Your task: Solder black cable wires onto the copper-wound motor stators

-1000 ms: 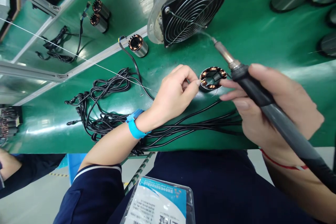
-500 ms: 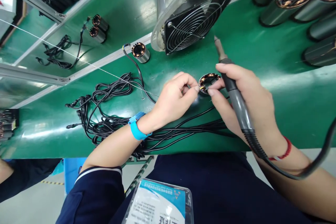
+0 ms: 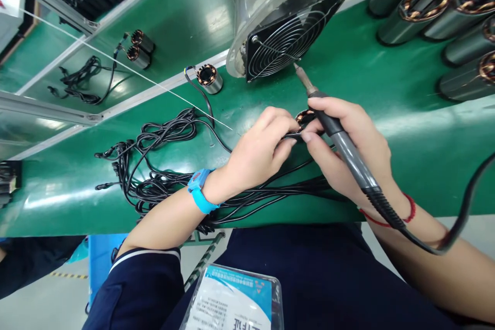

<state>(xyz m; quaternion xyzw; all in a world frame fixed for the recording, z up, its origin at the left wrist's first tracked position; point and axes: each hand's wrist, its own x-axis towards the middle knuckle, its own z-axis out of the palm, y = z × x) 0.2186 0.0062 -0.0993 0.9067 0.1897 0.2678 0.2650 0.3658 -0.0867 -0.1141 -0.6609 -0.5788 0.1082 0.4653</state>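
Note:
In my right hand point(image 3: 356, 139) is a soldering iron point(image 3: 346, 154), gripped like a pen, its metal tip pointing up and away near the fan guard. The right thumb and a fingertip also pinch at the near edge of a motor stator point(image 3: 304, 117) ringed with copper windings. My left hand point(image 3: 263, 147), wearing a blue wristband, closes its thumb and fingers at the stator's left side on what looks like a short dark piece of black cable point(image 3: 293, 135). Fingers cover most of the stator, and the cable's end is hidden.
A fume hood with a fan guard point(image 3: 288, 44) stands behind my hands. Several wound stators point(image 3: 410, 13) crowd the right back; one wired stator point(image 3: 209, 80) stands left of the hood. Coiled black cables point(image 3: 170, 131) cover the left bench. A co-worker's sleeve point(image 3: 36, 263) shows lower left.
The soldering iron's tip has swung left and slightly down, close to the fan guard. My left fingers have shifted right over the stator, covering more of it, and a dark cable piece now shows between the hands.

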